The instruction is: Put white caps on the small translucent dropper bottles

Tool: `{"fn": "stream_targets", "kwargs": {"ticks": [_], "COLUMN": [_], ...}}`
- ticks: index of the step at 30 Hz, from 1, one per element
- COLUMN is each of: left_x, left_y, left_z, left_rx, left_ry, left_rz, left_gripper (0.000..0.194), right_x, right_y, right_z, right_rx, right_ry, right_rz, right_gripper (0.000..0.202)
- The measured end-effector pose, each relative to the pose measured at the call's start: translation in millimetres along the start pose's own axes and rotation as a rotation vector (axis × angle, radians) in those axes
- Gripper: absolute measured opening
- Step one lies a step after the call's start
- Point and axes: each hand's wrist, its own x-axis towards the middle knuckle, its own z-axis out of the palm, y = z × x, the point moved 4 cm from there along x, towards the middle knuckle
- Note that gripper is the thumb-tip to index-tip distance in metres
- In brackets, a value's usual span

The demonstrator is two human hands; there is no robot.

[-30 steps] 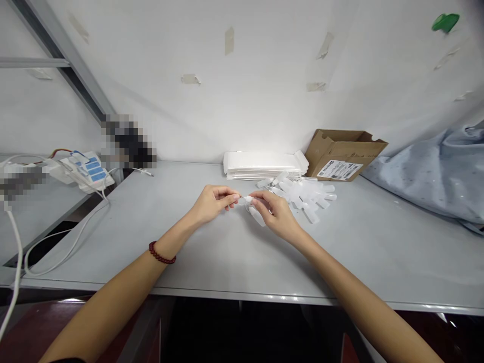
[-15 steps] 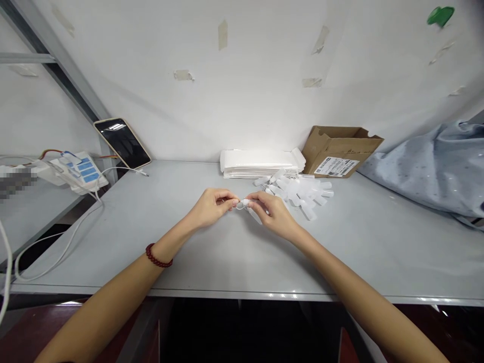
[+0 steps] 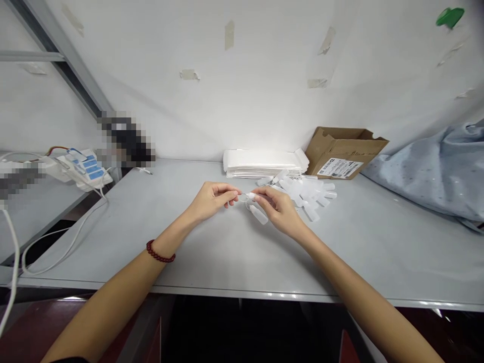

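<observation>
Dark object [image 3: 130, 137] was pixelated beyond telling, label [image 3: 339, 168] print was too small to read, right edge cut off blue cloth [image 3: 427, 174], right hand [image 3: 280, 210] partly hid white piece [image 3: 251, 196]

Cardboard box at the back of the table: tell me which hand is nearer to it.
Right. The right hand is in front and to the left of the cardboard box, not touching it; the left hand is farther left.
</observation>
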Motion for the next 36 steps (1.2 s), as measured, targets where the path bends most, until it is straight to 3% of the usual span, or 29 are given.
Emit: {"fn": "stream_targets", "kwargs": {"ticks": [29, 32, 36], "left_x": [-0.1, 2.1, 5.1], "left_y": [-0.8, 0.2, -2.1], "left_z": [5.3, 1.5, -11.8], "left_rx": [0.042, 0.019, -0.01], "left_ry": [0.014, 0.052, 0.199], "left_rz": [0.002, -0.019, -0.077], "left_gripper": [0.017, 0.016, 0.015], "right_x": [-2.6, -1.2, -0.7], "right_y": [5.8, 9.6, 19.2], "right_z": [10.1, 8.3, 5.3], "right_rx": [-0.052, -0.128, -0.227], "right_ry": [-0.04, -0.032, -0.061], "right_rz": [0.012, 0.019, 0.127], "right_gripper": [0.026, 0.04, 0.068]}}
